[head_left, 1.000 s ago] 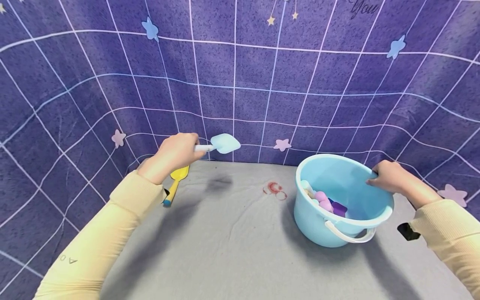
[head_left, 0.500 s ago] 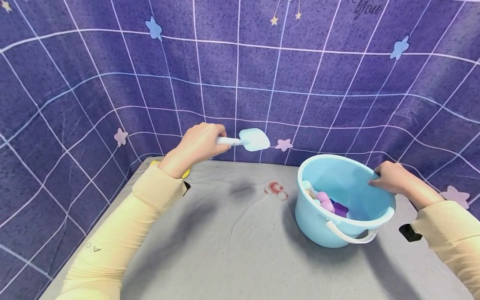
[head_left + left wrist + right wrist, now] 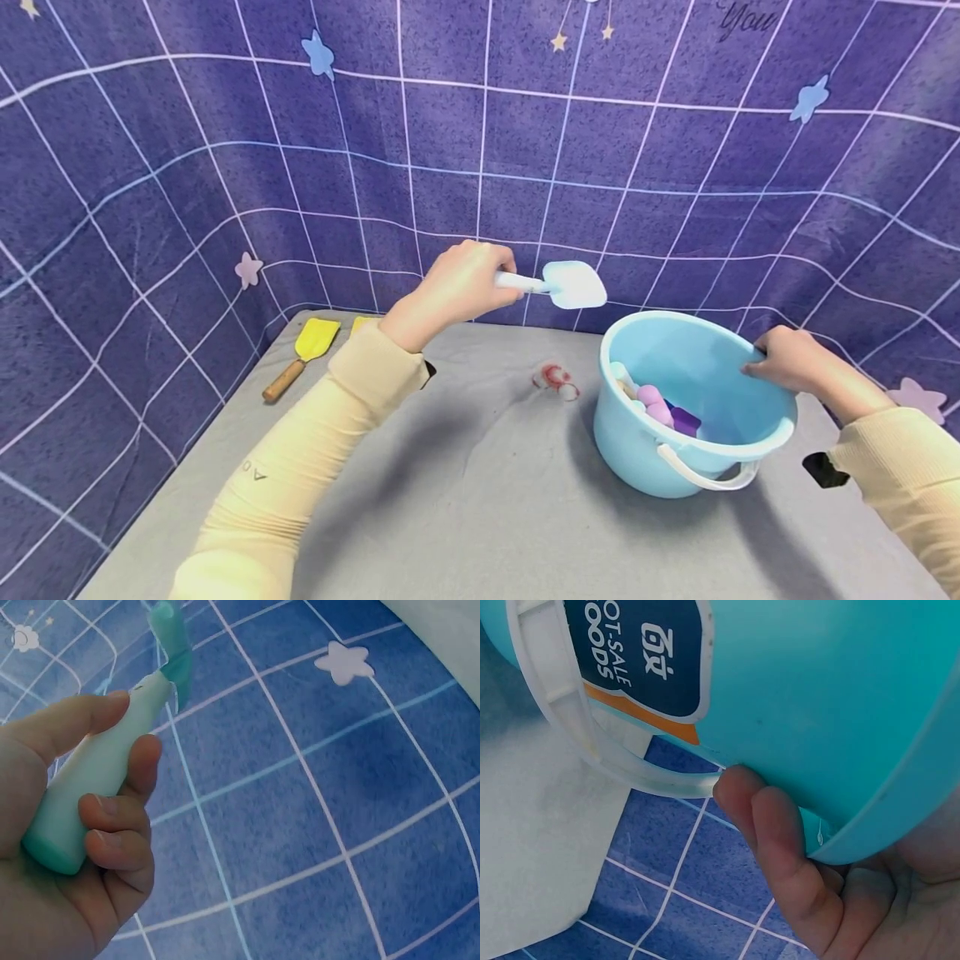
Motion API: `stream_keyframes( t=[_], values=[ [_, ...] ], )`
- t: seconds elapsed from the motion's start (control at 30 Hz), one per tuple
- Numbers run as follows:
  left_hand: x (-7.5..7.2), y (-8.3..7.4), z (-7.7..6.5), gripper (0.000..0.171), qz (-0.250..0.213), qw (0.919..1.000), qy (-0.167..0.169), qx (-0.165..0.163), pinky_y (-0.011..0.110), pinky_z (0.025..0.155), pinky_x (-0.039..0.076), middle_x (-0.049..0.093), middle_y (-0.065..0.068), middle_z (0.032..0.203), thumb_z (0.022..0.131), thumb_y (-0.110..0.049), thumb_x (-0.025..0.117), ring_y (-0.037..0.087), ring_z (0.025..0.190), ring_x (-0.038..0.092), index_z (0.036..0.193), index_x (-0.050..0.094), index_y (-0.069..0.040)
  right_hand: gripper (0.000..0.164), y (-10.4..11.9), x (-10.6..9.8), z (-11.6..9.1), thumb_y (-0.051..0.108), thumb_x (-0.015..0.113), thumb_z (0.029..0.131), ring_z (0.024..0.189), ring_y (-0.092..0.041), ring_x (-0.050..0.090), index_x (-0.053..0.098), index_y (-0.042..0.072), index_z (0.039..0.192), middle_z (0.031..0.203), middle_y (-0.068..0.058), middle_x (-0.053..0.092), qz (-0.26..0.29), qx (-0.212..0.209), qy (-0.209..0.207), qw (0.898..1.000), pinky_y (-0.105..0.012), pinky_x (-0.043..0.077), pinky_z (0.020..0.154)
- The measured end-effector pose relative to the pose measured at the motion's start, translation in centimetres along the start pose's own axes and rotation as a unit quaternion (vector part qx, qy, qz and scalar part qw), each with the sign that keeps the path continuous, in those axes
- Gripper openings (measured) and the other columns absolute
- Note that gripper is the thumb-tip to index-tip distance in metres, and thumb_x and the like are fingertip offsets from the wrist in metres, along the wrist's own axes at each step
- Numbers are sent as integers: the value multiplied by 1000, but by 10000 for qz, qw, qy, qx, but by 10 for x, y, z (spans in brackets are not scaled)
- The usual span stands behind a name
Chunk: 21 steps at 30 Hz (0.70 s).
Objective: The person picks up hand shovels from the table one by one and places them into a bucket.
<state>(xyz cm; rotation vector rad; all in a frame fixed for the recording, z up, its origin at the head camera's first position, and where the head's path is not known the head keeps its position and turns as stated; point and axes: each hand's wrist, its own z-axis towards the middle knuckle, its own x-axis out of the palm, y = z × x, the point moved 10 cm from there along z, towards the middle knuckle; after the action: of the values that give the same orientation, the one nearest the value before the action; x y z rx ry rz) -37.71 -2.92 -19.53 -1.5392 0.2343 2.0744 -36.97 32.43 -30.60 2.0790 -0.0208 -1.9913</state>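
Note:
My left hand (image 3: 467, 282) grips the white handle of a light blue spatula (image 3: 576, 285), held above the table with its blade pointing right towards the bucket. In the left wrist view the fingers (image 3: 120, 814) curl round the thick pale handle, which has a green end. On the right a light blue bucket (image 3: 637, 462) stands slightly tilted. My right hand (image 3: 791, 362) holds its far right rim, thumb inside and fingers outside. Inside the bucket lie pink balls (image 3: 658, 408), a purple piece (image 3: 686, 422) and pale items partly hidden by the rim.
A yellow spatula with a wooden handle (image 3: 300, 358) lies at the back left. Beside it, another yellow thing (image 3: 362, 323) is mostly hidden behind my left arm. Red marks (image 3: 557, 379) stain the grey table cover (image 3: 510, 517). A purple gridded cloth (image 3: 420, 200) hangs behind.
My left hand has carried the spatula to the right, nearer the bucket. The yellow wooden-handled spatula has come into view from behind the arm. My right hand stays on the rim.

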Motion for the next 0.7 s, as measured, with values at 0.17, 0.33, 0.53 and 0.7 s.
stream_keyframes(
  t=[0.17,0.33,0.53,0.7],
  values=[
    [11,-17,5,20,-187,9996,-34,202,34,60,45,64,-2,76,80,-32,71,17,66,56,89,66,-15,25,-1,0,0,14,67,80,50,-15,52,55,-1,65,56,-2,53,19,17,-5,10000,-29,43,47],
    [22,-33,11,19,-244,9987,-102,447,32,58,45,64,-4,74,80,-33,71,16,64,57,89,67,-16,25,-1,0,0,13,67,80,50,-15,52,54,0,64,56,-1,52,39,28,-7,10000,-29,43,47],
    [37,-51,17,19,-267,9972,-117,682,31,60,45,65,-6,77,79,-34,72,15,67,57,89,68,-18,25,0,0,1,15,67,80,50,-14,50,54,1,63,55,1,51,-44,-27,-11,10000,-29,41,48],
    [52,-65,24,20,-253,9964,65,805,29,63,46,68,-4,85,80,-34,71,13,70,57,89,69,-17,25,-1,0,1,15,67,80,51,-15,49,55,1,64,55,0,51,-74,-36,7,10000,-29,40,49]
  ],
)
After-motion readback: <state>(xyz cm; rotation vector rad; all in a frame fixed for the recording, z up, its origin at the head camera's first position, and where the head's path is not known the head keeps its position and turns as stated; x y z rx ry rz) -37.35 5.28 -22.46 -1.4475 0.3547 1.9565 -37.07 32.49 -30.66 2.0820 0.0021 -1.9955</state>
